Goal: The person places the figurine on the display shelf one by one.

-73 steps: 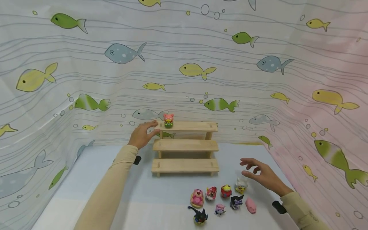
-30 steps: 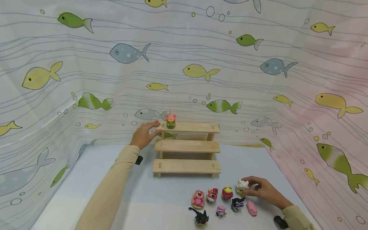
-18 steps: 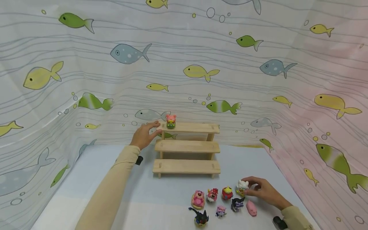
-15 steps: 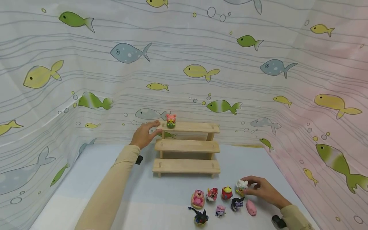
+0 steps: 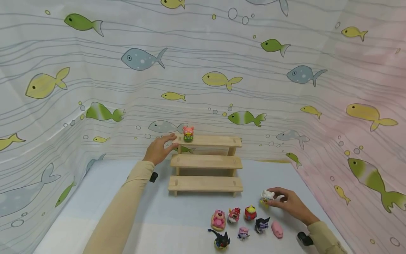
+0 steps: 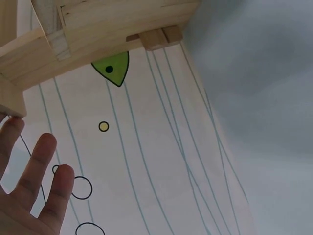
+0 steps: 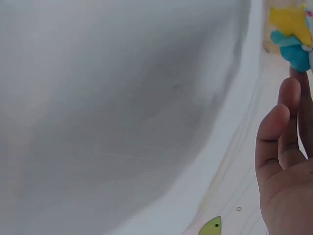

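My left hand (image 5: 158, 150) is at the left end of the top step of a three-tier wooden display stand (image 5: 206, 161), thumb in front and fingertips behind. In the left wrist view, the other fingers (image 6: 61, 191) extend below the wood. On that step stands a pink-eared figurine (image 5: 188, 134) with a green base. My right hand (image 5: 293, 204) pinches a white-topped figurine (image 5: 267, 197) with yellow lower down, just above the table. The right wrist view shows the figurine's yellow and blue parts (image 7: 293, 29) at the fingertips, partly cut off by the frame.
Several figurines stand on the table in front of the stand, among them a pink bear (image 5: 218, 219), a red one (image 5: 250, 213), a black-eared one (image 5: 262, 225) and a dark tailed one (image 5: 221, 241). A smooth pink piece (image 5: 277, 229) lies at right. Fish-print sheeting (image 5: 203, 56) surrounds the table.
My right hand came down to the white-topped figurine, took hold of it and has raised it slightly away from the others. My left hand has stayed at the stand.
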A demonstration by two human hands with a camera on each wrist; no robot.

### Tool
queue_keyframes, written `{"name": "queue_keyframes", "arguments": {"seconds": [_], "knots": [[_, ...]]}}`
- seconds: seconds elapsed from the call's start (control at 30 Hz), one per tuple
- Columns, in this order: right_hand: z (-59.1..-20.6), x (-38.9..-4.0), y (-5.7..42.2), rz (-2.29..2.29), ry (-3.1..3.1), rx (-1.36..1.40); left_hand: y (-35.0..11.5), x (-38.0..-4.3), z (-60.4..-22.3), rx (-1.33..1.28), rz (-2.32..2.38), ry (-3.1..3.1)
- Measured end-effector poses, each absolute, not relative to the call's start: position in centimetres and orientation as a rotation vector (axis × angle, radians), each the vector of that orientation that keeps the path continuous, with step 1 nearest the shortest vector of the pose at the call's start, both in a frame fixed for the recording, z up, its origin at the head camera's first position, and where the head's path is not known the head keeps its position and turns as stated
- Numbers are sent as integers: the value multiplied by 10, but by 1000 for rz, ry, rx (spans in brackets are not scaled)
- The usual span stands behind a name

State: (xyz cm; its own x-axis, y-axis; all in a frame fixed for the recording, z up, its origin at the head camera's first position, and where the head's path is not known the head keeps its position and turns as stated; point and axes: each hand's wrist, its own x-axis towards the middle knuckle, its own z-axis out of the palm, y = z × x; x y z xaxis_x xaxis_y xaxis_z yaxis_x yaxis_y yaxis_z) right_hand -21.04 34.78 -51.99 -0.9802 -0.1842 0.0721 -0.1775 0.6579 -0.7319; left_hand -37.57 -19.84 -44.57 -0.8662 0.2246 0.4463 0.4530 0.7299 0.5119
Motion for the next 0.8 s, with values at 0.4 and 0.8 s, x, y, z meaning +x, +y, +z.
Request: {"name": "queue_keyframes", "arguments": {"seconds": [0.4, 0.8], "knots": [[-493, -233, 341, -1264, 2950, -417, -198, -374, -446, -536, -912, -2577], [-463, -255, 315, -1293, 2950, -506, -197, -376, -444, -529, -890, -2577]]}}
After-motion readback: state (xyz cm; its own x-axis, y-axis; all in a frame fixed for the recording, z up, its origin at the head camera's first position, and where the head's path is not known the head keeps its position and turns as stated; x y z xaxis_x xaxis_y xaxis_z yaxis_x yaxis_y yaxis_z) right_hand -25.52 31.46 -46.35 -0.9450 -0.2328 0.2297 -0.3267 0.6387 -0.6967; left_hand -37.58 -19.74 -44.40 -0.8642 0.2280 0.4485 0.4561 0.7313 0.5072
